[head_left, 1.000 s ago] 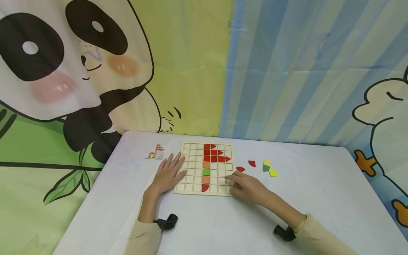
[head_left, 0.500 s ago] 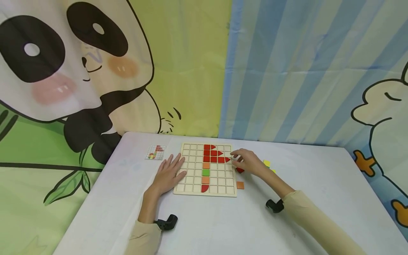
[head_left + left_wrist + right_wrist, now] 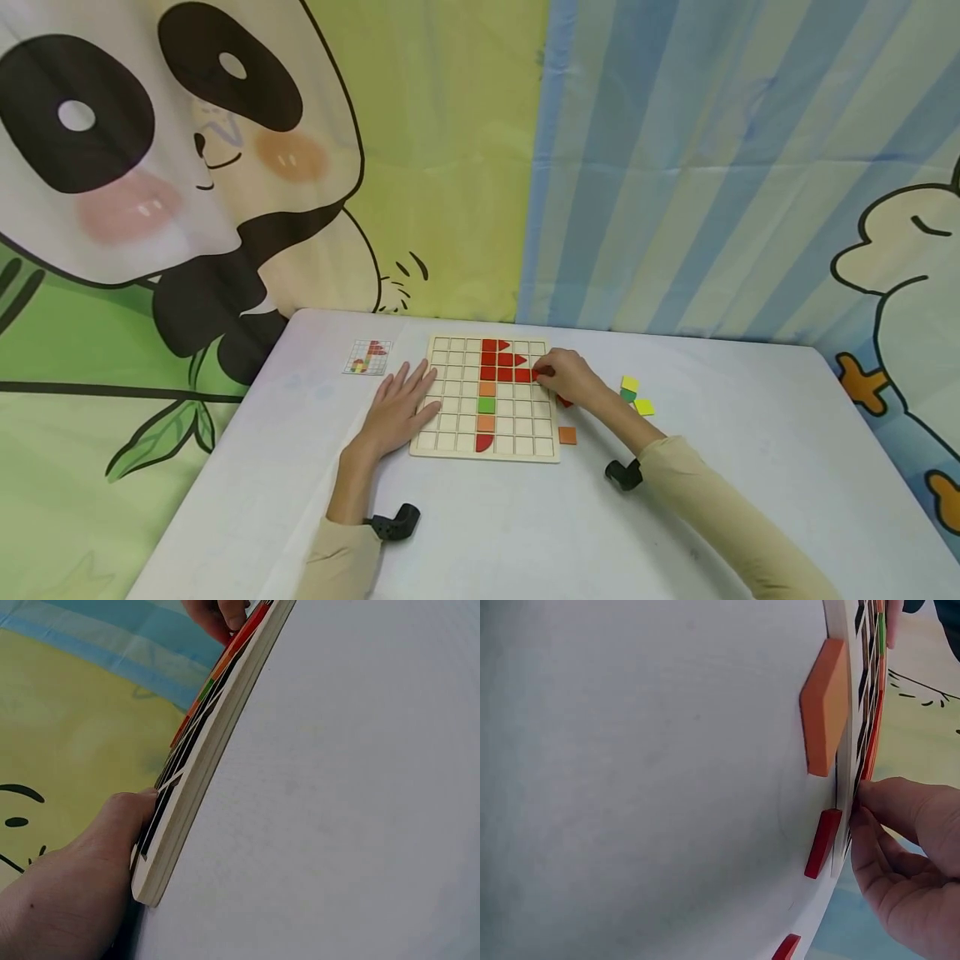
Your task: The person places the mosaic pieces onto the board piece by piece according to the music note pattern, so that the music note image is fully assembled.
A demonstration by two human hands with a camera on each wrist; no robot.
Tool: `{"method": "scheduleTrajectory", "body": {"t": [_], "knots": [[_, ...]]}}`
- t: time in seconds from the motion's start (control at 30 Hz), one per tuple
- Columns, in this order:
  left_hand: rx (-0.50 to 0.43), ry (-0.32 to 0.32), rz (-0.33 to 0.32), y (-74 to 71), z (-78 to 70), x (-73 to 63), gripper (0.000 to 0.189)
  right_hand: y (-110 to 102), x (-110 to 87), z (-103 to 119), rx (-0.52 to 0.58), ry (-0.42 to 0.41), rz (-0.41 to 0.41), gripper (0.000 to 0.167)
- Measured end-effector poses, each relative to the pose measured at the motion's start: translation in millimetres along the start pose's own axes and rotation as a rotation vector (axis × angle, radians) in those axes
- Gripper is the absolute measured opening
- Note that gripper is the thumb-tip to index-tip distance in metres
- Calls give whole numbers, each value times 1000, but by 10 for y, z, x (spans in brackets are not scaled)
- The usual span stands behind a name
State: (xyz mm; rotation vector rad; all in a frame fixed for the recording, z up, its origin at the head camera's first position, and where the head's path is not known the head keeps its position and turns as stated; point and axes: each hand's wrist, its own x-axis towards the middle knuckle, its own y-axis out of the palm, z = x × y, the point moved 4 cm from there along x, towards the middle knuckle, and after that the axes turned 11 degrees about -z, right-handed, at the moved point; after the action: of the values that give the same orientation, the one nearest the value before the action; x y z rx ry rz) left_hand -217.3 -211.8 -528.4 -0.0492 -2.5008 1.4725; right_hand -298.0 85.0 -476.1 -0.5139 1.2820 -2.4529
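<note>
A wooden grid board (image 3: 525, 427) lies on the table. Red square tiles (image 3: 489, 358) and red triangles stand in its upper rows. Below them runs a column of orange, green and orange squares, with a red quarter-round tile (image 3: 484, 443) at the bottom. My left hand (image 3: 393, 412) rests with straight fingers on the board's left edge. My right hand (image 3: 572, 377) is over the board's right edge, thumb and fingertips pinching the red triangle tile (image 3: 536, 376) ending the third row; the fingers hide part of it. In the right wrist view, thumb and fingers (image 3: 889, 799) meet at the board's edge.
Right of the board lie an orange square (image 3: 567, 436) and, partly hidden by my right hand, a red tile (image 3: 565, 402). Farther right are yellow squares (image 3: 643, 407) and a green tile (image 3: 627, 395). A printed pattern card (image 3: 367, 357) lies left of the board.
My right hand has moved from the board's lower right up to the third row's end and closed on the red triangle. The orange square now shows beside the board. My left hand stays put.
</note>
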Motion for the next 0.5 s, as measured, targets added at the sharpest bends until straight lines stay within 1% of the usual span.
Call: {"method": "scheduleTrajectory", "body": {"t": [0.1, 0.33, 0.5], "knots": [[2, -2, 2, -6, -4, 2, 68, -1, -8, 14, 5, -9, -12, 16], [0, -3, 8, -3, -5, 0, 68, -5, -33, 38, 7, -14, 1, 17], [-6, -4, -1, -1, -4, -2, 68, -4, -42, 47, -12, -48, -14, 14]]}}
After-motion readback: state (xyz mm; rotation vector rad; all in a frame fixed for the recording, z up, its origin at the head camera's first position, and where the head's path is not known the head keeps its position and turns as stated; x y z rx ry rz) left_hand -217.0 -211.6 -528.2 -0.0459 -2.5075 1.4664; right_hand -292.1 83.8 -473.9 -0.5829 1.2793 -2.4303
